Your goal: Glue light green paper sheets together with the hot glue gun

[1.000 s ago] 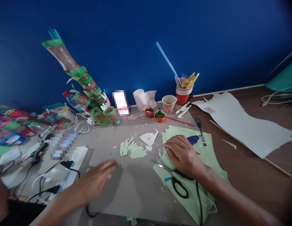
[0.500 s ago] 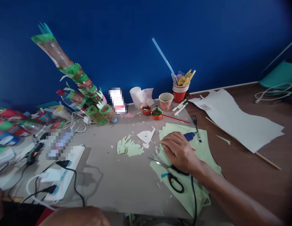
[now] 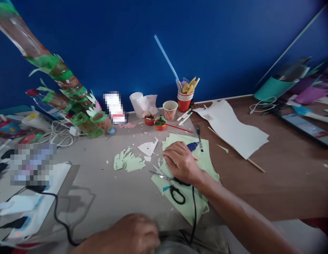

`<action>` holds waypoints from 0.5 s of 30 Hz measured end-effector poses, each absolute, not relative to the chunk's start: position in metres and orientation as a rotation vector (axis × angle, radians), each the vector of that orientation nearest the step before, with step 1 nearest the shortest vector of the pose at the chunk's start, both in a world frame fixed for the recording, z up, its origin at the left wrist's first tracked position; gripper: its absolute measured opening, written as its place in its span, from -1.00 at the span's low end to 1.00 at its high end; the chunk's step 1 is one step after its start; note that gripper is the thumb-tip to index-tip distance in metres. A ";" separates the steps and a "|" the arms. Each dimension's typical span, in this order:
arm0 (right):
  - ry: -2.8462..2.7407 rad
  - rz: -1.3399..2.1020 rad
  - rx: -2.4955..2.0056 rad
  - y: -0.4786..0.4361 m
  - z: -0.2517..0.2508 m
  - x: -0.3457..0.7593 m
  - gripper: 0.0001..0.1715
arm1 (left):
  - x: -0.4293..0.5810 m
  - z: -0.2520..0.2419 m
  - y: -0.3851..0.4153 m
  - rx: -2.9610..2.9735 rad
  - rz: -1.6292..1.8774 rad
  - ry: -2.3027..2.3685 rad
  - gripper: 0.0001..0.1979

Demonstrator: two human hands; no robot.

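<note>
My right hand [image 3: 181,162] rests over pale green paper sheets [image 3: 179,206], with bent fingers closed around what looks like a blue glue gun [image 3: 192,146]. Its middle is hidden under the palm, and a black cord runs down from below the hand. Black-handled scissors [image 3: 177,195] lie just beneath, blades pointing left and partly covered by the hand. Blurred at the bottom edge, my left hand [image 3: 137,231] is low by the front of the table; its fingers are smeared. Cut green paper pieces [image 3: 129,161] and a white paper scrap [image 3: 148,146] lie left of my right hand.
A painted bottle structure [image 3: 60,74] leans at the left. Paint cups [image 3: 160,123], a paper cup [image 3: 170,110] and a red cup of utensils [image 3: 185,100] stand along the wall. A power strip [image 3: 34,211] with cords lies left; white paper [image 3: 232,130] lies right.
The view has swung right, bringing a phone and a teal container into sight. My left hand has come further in at the bottom. My right hand stays over the same spot on the paper.
</note>
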State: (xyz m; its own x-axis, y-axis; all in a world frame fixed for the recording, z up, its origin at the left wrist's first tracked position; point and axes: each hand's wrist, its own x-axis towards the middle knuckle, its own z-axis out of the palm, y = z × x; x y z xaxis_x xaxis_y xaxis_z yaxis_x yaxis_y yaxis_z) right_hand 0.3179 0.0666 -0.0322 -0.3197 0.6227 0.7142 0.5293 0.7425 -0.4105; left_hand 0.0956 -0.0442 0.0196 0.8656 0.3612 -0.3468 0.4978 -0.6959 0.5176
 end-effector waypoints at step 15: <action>-2.010 0.087 -0.927 0.069 -0.029 0.316 -0.82 | 0.108 0.003 -0.040 2.598 -0.154 0.656 -0.56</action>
